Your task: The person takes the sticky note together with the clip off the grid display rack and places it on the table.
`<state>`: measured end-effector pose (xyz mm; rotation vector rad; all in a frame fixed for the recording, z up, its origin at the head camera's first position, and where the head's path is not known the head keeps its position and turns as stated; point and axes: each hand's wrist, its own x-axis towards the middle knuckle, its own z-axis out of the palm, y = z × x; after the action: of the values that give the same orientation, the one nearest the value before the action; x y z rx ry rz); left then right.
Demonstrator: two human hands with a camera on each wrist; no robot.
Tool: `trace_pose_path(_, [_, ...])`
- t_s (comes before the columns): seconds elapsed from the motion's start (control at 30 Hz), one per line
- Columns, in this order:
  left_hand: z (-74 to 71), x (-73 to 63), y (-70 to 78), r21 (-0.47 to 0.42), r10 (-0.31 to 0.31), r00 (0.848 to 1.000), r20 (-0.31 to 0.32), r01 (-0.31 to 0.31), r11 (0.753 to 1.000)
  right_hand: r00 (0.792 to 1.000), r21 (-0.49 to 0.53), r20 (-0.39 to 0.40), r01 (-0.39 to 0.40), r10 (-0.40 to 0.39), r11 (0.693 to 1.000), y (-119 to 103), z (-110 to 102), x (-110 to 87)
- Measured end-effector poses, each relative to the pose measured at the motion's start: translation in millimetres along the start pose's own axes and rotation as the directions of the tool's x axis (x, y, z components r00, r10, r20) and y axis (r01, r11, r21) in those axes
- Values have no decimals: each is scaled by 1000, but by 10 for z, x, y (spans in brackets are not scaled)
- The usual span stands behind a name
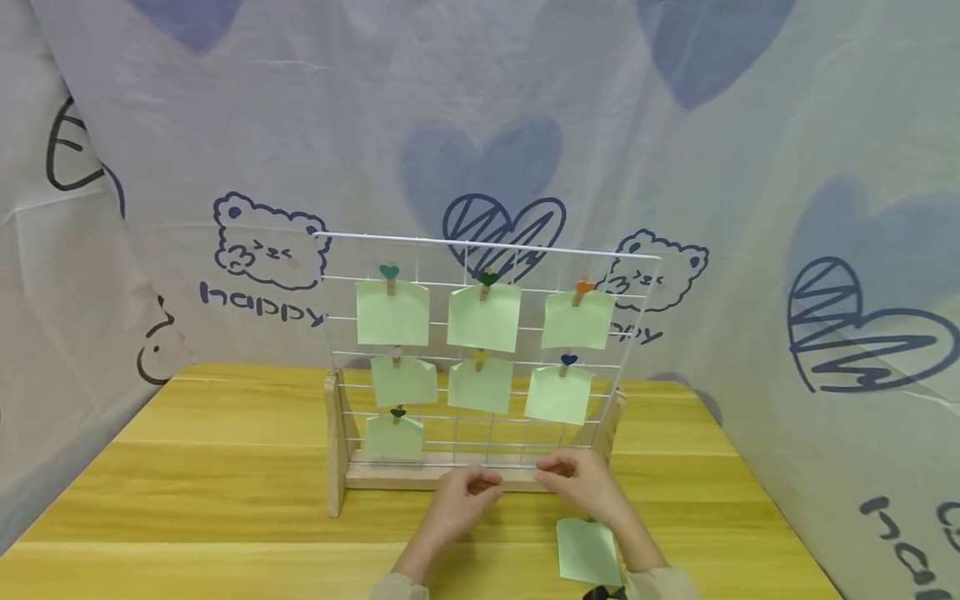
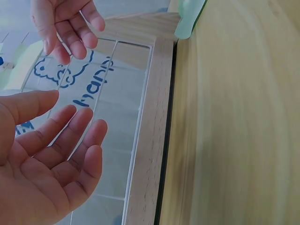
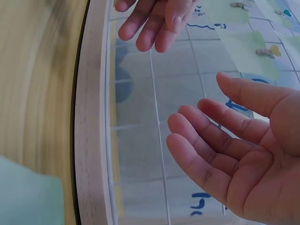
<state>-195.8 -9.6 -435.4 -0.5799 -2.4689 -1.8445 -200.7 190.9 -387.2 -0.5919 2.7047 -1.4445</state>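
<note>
In the head view, my left hand (image 1: pixel 459 502) hovers just in front of the wooden base (image 1: pixel 390 477) of a white wire grid rack (image 1: pixel 487 244). To its right, my right hand (image 1: pixel 588 483) is by the base's right part. Both wrist views show loosely bent fingers and nothing held in my left hand (image 2: pixel 51 173) or my right hand (image 3: pixel 243 159); the two hands are apart. Small heart-topped clothespins, such as an orange one (image 1: pixel 583 287), fasten several pale green paper notes (image 1: pixel 483 321) to the grid. The lowest row holds one note (image 1: pixel 394 439), at the left.
A green paper note (image 1: pixel 587 554) lies on the yellow wooden table (image 1: pixel 225 467), beside my right forearm. A small dark object (image 1: pixel 603 593) shows at the bottom edge. Behind the rack hangs a pale curtain (image 1: pixel 360 125) printed with hearts and bears.
</note>
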Motion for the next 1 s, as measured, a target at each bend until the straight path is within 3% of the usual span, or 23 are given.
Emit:
trace_pose_path(0.17, [-73, -18, 23, -6, 10, 1000, -25, -10, 1000, 1000, -16, 6, 8, -8, 1000, -22, 78, 77])
trace_pose_path(0.33, [-157, -17, 27, 10, 17, 998, -53, -16, 1000, 998, 54, 31, 47, -49, 997, -73, 145, 127])
trace_pose_path(0.63, [-293, -29, 12, 15, 27, 994, -103, -26, 1000, 998, 53, -23, 66, -65, 996, -505, 234, 95])
trace_pose_path(0.87, [-382, -49, -32, 23, 4, 992, -125, -1, 1000, 993, 121, -45, 112, -108, 986, -169, 431, 310])
trace_pose_path(1.0, [-422, -61, -42, 29, -16, 989, -148, 21, 999, 988, 123, -72, 142, -134, 982, -193, 497, 355])
